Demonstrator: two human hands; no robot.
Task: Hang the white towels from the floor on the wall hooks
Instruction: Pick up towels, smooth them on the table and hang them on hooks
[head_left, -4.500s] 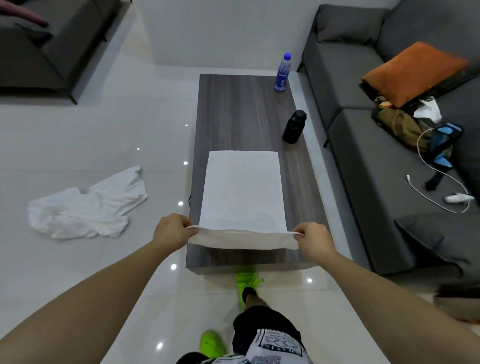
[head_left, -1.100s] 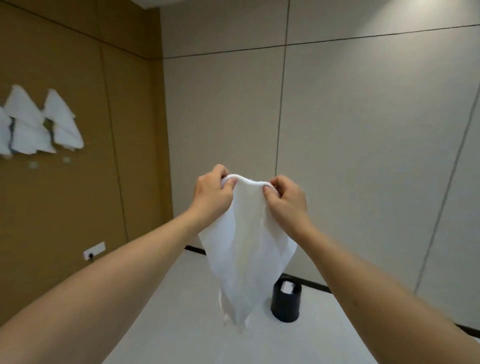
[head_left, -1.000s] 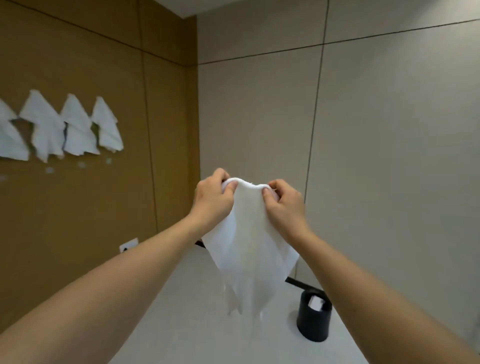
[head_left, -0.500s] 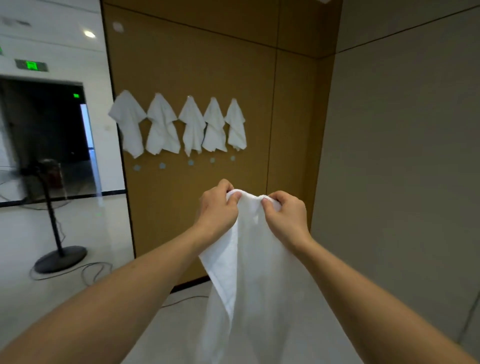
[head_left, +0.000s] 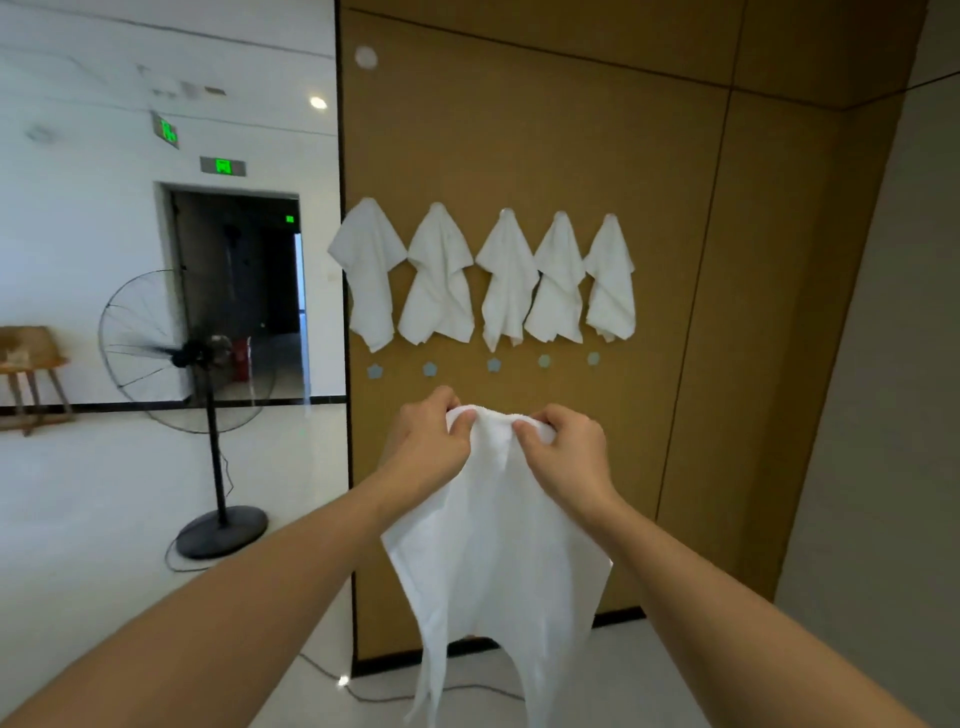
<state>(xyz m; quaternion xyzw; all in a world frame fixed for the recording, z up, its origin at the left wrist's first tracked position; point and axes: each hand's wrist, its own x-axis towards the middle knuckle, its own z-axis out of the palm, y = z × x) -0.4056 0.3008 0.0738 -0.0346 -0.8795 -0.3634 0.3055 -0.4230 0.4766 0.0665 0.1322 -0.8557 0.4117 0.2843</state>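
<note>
A white towel (head_left: 496, 561) hangs in front of me, bunched at its top. My left hand (head_left: 428, 449) and my right hand (head_left: 566, 452) both pinch that bunched top edge, close together. On the brown wall panel (head_left: 675, 312) ahead, several white towels (head_left: 506, 278) hang in a row from hooks. Below them runs a second row of small pale blue hooks (head_left: 493, 365) with nothing on them, just above my hands.
A black standing fan (head_left: 208, 410) stands on the white floor to the left, its cable trailing along the floor toward the panel's base. A dark doorway (head_left: 244, 291) and a wooden chair (head_left: 28, 374) lie farther left. A beige wall (head_left: 893, 415) closes the right side.
I carried the towel from the coffee table and turned left; the panel with the hung towels now fills the view ahead and looks closer. Both hands keep the same grip on the towel's top.
</note>
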